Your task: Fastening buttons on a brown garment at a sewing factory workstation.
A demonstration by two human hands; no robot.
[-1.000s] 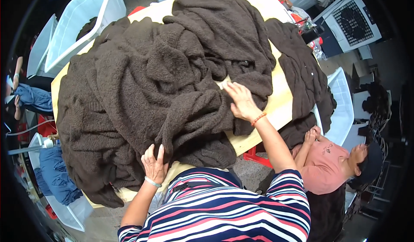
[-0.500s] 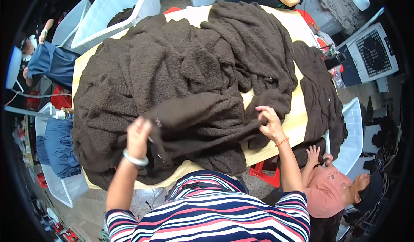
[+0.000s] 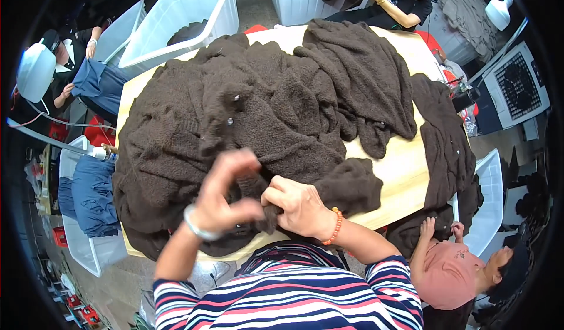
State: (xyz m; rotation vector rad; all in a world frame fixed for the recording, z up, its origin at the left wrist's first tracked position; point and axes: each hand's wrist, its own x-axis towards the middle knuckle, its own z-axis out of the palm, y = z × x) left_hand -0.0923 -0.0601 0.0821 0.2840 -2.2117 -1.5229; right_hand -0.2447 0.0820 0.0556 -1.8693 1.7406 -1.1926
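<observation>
Dark brown fleecy garments [image 3: 282, 104] lie heaped over a pale wooden table [image 3: 396, 171]. My right hand [image 3: 301, 206], with an orange bead bracelet, is closed on a bunched part of a brown garment [image 3: 352, 183] near the table's front edge. Beside it, my left hand [image 3: 220, 198], wearing a pale bangle, is slightly blurred. Its thumb and fingers are curved apart, and nothing shows between them. Small shiny dots, perhaps buttons [image 3: 230, 121], show on the cloth beyond my left hand. The heap hides where each garment begins and ends.
White plastic tubs [image 3: 130, 57] stand beyond the table's far left. More brown garments [image 3: 443, 136] hang over its right edge. A person in pink [image 3: 449, 274] handles dark cloth at the right. Others work at the far side and far left, near a lamp [image 3: 35, 71].
My left hand has let go of the cloth it was holding. My right hand has moved left and nearer to me, with cloth in it. The stretched garment now lies bunched.
</observation>
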